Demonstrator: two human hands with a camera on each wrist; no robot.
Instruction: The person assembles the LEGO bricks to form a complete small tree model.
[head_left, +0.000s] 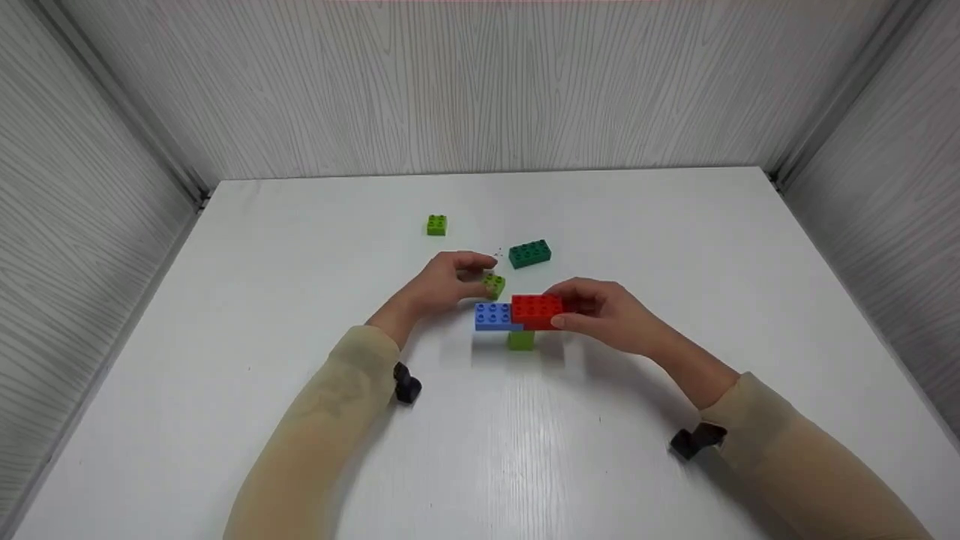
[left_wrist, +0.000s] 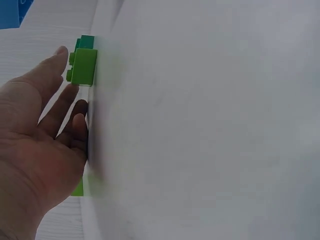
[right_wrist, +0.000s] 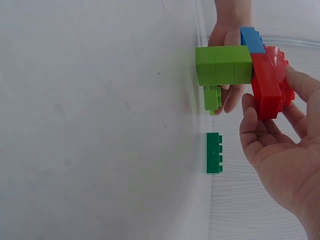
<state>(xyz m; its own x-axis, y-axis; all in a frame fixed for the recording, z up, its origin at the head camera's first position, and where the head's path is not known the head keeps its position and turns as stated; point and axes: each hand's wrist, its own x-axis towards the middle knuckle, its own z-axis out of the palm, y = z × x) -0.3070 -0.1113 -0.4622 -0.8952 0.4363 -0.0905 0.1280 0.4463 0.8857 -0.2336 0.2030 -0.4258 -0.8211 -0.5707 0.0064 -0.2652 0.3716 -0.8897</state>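
Observation:
My right hand [head_left: 611, 319] grips a red brick [head_left: 536, 311] between thumb and fingers, at the right side of a built piece. A blue brick [head_left: 493, 316] sticks out to the left of the red. Below them stands a column of stacked light green bricks [right_wrist: 223, 65]; in the right wrist view another red brick [right_wrist: 267, 82] lies between column and top red brick. My left hand [head_left: 444, 283] is around a loose light green brick [head_left: 494, 285], thumb and fingers spread apart. In the left wrist view its fingertips are right at this brick [left_wrist: 84, 67].
A dark green brick [head_left: 530, 253] lies on the white table [head_left: 480, 450] beyond the built piece. Farther back to the left is another light green brick [head_left: 436, 225]. Pale wood-grained panels [head_left: 480, 90] border the table at the back and both sides.

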